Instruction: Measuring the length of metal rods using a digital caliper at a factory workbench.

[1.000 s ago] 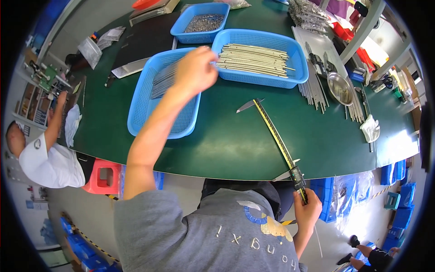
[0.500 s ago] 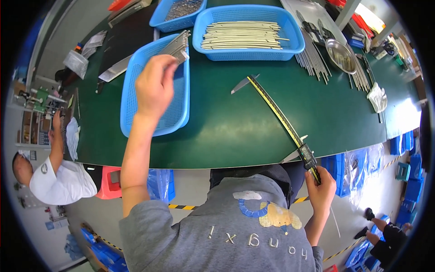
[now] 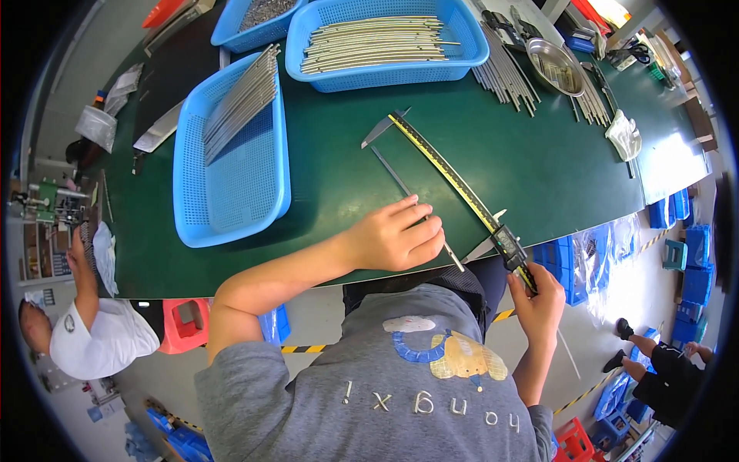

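Observation:
My left hand [image 3: 402, 235] is closed around a thin metal rod [image 3: 392, 171], holding it aslant over the table's near edge. One end of the rod points toward the jaws of a digital caliper [image 3: 448, 173]; whether they touch I cannot tell. My right hand [image 3: 541, 304] grips the caliper's near end, just below its black display unit. The caliper is slid wide open, its beam slanting away to the far left. A thin strip sticks out below my right hand. On the left, a blue basket [image 3: 231, 223] holds a bundle of grey rods [image 3: 245, 104].
Another blue basket [image 3: 385, 75] holds pale rods [image 3: 373, 42]. Loose rods [image 3: 504, 73] and a metal bowl [image 3: 553, 68] lie at the far right of the green table [image 3: 331, 177]. A co-worker in white [image 3: 108, 335] works at the left.
My left hand has come from the grey rods in the left basket toward the caliper, now with a single rod in it. My right hand has kept hold of the caliper.

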The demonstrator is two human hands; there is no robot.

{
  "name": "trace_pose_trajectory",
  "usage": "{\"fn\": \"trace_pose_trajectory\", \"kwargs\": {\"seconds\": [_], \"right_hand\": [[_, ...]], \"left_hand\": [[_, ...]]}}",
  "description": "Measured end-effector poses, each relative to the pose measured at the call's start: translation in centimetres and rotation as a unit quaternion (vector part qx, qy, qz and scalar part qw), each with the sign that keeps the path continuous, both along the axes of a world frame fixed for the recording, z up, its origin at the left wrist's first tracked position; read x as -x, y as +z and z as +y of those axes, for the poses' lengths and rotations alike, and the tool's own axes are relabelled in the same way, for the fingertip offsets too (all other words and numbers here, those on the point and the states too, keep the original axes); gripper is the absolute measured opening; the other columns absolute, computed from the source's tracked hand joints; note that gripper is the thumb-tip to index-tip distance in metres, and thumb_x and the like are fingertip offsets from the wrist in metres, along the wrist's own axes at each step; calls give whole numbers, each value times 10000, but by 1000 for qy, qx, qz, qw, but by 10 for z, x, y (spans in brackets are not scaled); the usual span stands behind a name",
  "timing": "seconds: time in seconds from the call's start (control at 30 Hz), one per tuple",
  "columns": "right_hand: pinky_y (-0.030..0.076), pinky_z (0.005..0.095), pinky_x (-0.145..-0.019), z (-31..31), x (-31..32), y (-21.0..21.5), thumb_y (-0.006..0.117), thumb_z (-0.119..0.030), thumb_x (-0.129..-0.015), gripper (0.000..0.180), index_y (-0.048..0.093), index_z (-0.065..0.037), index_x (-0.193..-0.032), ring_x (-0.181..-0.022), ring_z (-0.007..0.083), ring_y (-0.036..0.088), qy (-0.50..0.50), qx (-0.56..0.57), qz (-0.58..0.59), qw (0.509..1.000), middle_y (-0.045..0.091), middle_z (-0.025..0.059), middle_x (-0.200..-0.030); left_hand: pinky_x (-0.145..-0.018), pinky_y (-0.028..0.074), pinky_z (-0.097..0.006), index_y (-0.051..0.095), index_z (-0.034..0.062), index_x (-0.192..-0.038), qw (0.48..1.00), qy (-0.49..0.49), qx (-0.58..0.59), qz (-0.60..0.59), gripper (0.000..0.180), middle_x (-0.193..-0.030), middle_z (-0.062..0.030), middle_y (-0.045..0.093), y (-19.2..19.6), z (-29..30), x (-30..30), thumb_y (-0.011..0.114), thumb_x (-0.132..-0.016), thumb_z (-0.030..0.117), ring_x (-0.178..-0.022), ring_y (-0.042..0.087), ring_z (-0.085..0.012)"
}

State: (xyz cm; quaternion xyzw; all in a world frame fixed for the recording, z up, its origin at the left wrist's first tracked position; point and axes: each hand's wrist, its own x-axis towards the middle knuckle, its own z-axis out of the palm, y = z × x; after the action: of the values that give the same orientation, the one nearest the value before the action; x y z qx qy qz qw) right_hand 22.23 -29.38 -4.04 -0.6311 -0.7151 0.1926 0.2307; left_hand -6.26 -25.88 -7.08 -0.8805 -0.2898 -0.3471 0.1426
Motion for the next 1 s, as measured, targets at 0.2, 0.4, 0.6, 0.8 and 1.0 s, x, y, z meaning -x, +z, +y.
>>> {"fn": "trace_pose_trajectory", "kwargs": {"seconds": [0.2, 0.4, 0.6, 0.8, 1.0], "right_hand": [[428, 276, -492, 1, 2, 2, 766, -193, -721, 301, 629, -1, -908, -507, 167, 529, -3, 7, -4, 1000, 603, 96, -690], [426, 274, -490, 0, 3, 2, 763, -196, -725, 302, 629, 1, -910, -506, 163, 528, 0, 7, 2, 1000, 604, 96, -690], [431, 280, -491, -2, 0, 2, 758, -200, -729, 305, 630, 7, -914, -511, 169, 539, 5, 10, -1, 1000, 606, 101, -695], [435, 284, -495, -3, 1, 6, 748, -187, -732, 297, 628, 0, -928, -516, 181, 543, 1, 13, -10, 1000, 607, 104, -703], [440, 302, -495, -3, 5, 3, 727, -210, -754, 268, 629, -30, -926, -525, 196, 556, 11, 2, -2, 1000, 601, 84, -704]], "left_hand": [[-823, 534, -399, 596, 110, -836, 1000, 18, -4, 5, 113, -895, -35, 598, -11, 3, 3, 640, -739, 147, -866, 609, -213], [-829, 534, -406, 596, 107, -823, 1000, 19, -1, 11, 103, -893, -40, 598, -12, 5, 1, 639, -739, 147, -866, 610, -218], [-831, 531, -410, 599, 102, -828, 999, 20, 15, 22, 110, -883, -41, 593, -11, 4, -2, 630, -738, 157, -881, 601, -222], [-839, 526, -399, 603, 102, -837, 998, 10, 40, 41, 120, -904, -45, 589, -12, 9, 1, 616, -733, 160, -892, 596, -221], [-823, 540, -375, 624, 83, -862, 996, 14, 86, 34, 158, -911, -46, 616, 1, 11, 5, 627, -706, 107, -896, 617, -217]]}}
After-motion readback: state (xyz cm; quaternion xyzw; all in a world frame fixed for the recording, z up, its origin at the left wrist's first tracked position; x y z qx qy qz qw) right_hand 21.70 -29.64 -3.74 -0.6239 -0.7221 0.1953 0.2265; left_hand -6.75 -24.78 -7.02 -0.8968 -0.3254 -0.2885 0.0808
